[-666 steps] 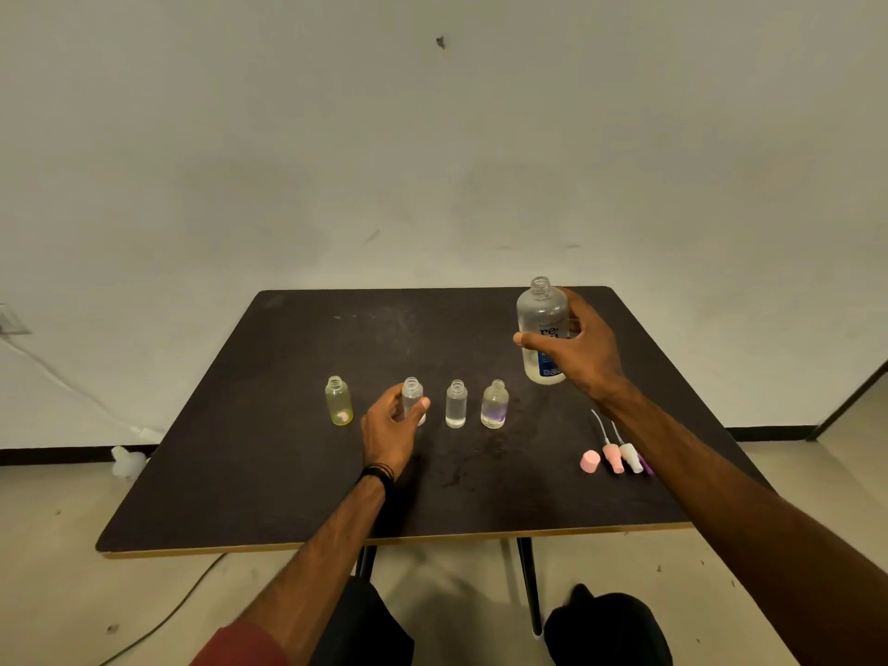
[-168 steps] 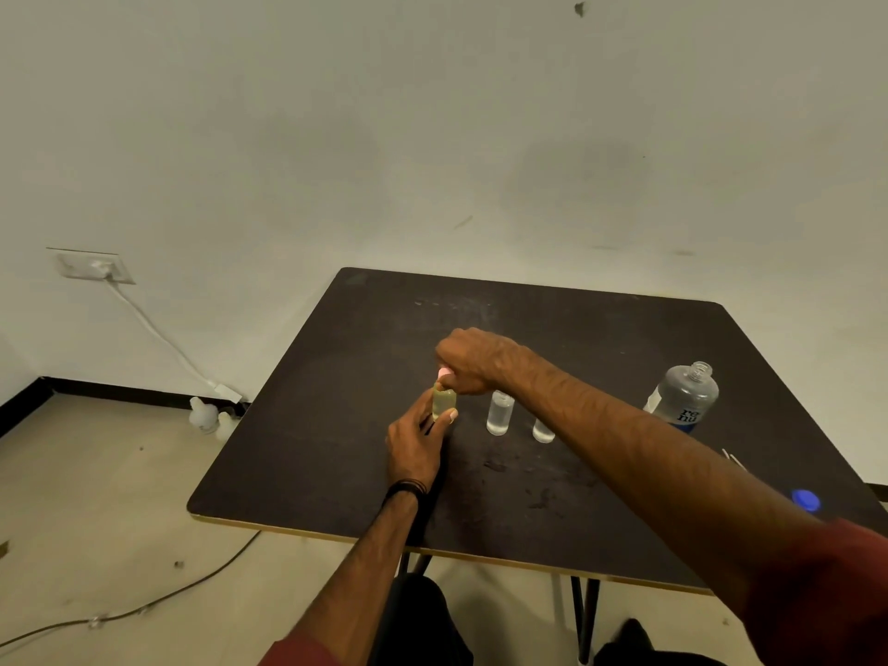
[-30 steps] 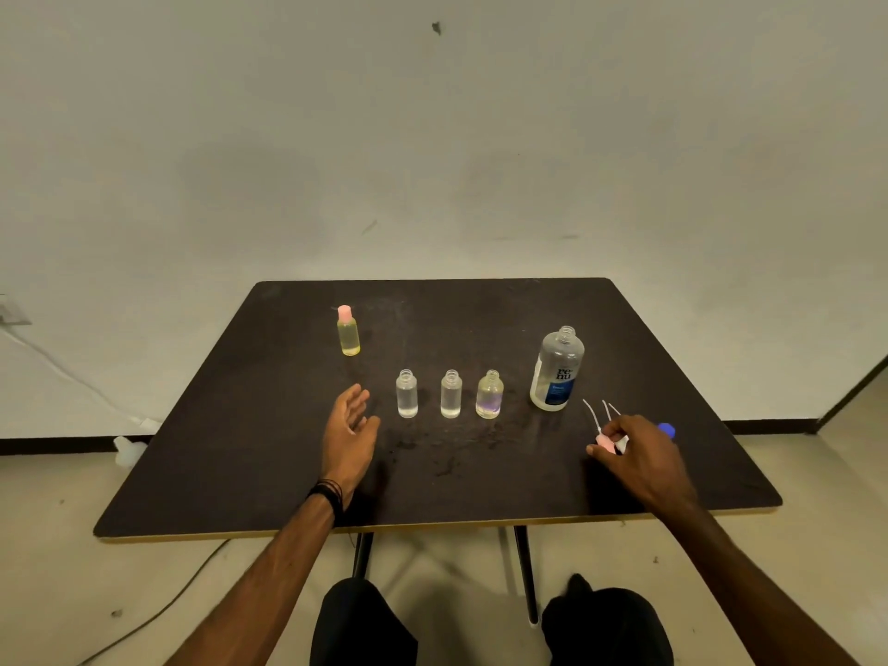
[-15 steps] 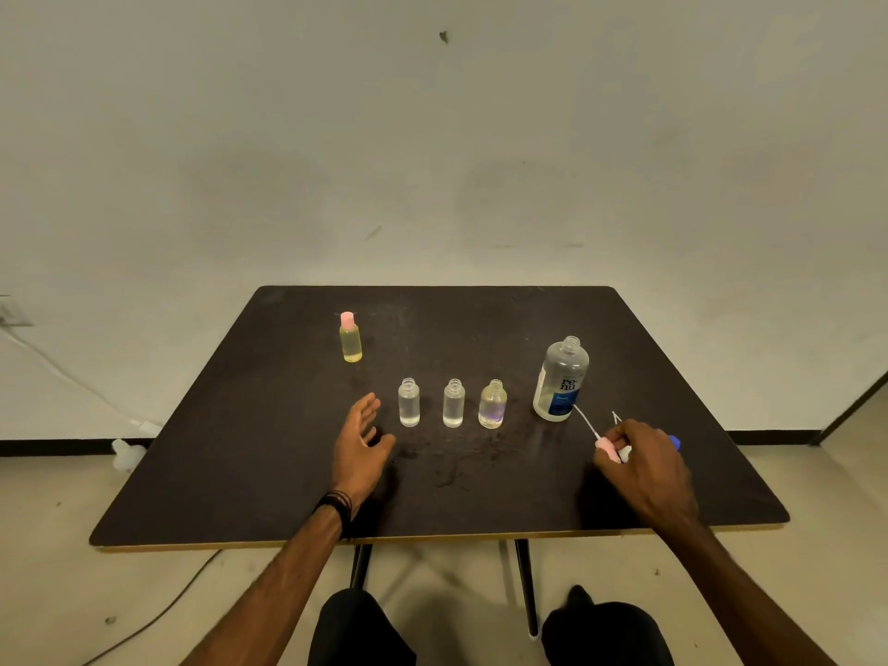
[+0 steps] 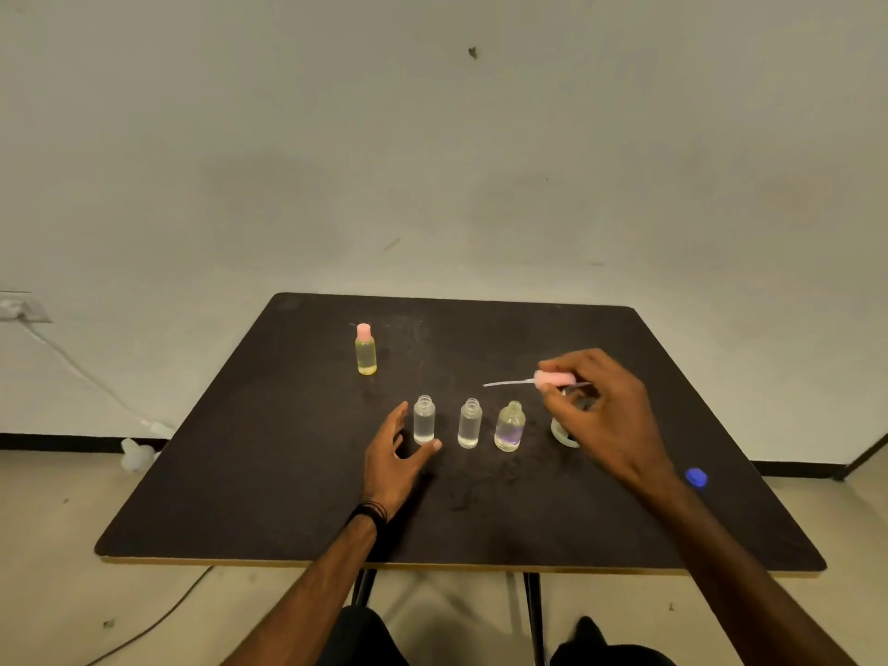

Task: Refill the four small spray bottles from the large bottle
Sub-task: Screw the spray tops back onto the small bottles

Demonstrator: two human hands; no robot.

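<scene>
Your forearms are bare with no sleeve showing, your left hand [image 5: 391, 461] has a band of thin black cords [image 5: 367, 511] wound around the wrist, your right hand [image 5: 600, 415] wears nothing, and your legs are in dark clothing [image 5: 365, 636].

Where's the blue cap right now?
In the head view, the blue cap lies on the table near its right edge, just right of the right forearm, apart from the bottles.
</scene>
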